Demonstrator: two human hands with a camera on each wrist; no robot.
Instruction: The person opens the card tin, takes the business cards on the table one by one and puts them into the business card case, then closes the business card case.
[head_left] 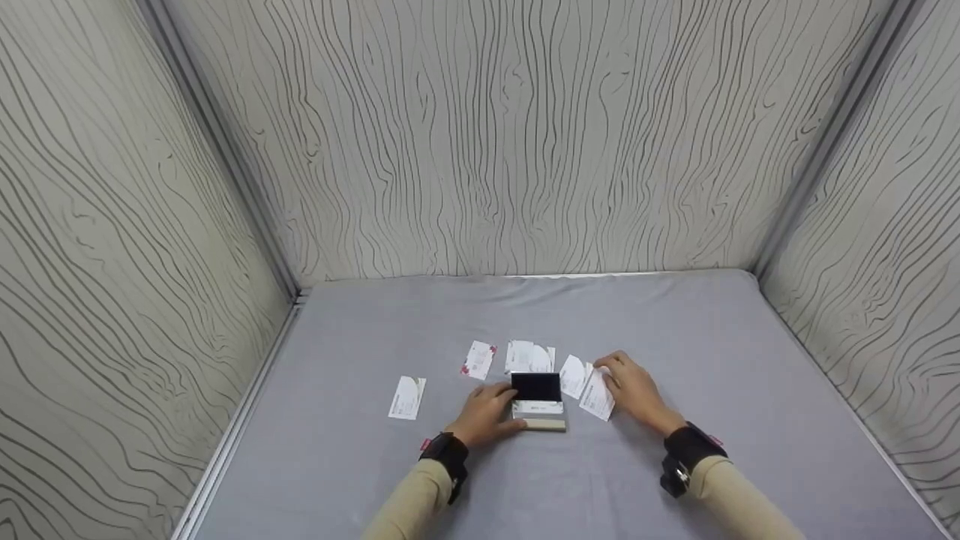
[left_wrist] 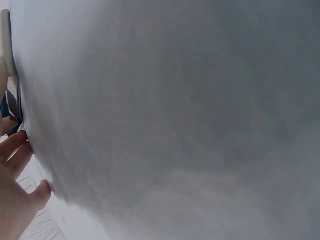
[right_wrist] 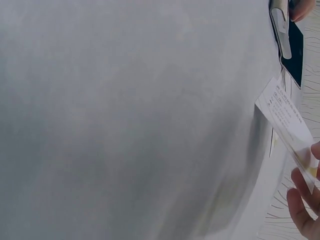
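An open business card case (head_left: 537, 388) with a dark lid lining lies on the cloth, and a white card shows inside its tray. My left hand (head_left: 484, 416) grips it from the left, thumb at the front edge and fingers by the lid. Only part of that hand (left_wrist: 17, 195) and the case (left_wrist: 7, 45) enters the left wrist view. To the right, my right hand (head_left: 636, 391) pinches a white business card (head_left: 598, 397) by its far end. The right wrist view shows this card (right_wrist: 287, 117) tilted, its near corner close over the cloth, with printed lines on its face.
Another card (head_left: 574, 375) lies between the case and the right hand. Overlapping cards (head_left: 529, 356) lie behind the case, a red-cornered card (head_left: 478, 360) left of them, and a single card (head_left: 407, 397) farther left. Patterned panels (head_left: 480, 135) enclose the grey cloth-covered table (head_left: 645, 322).
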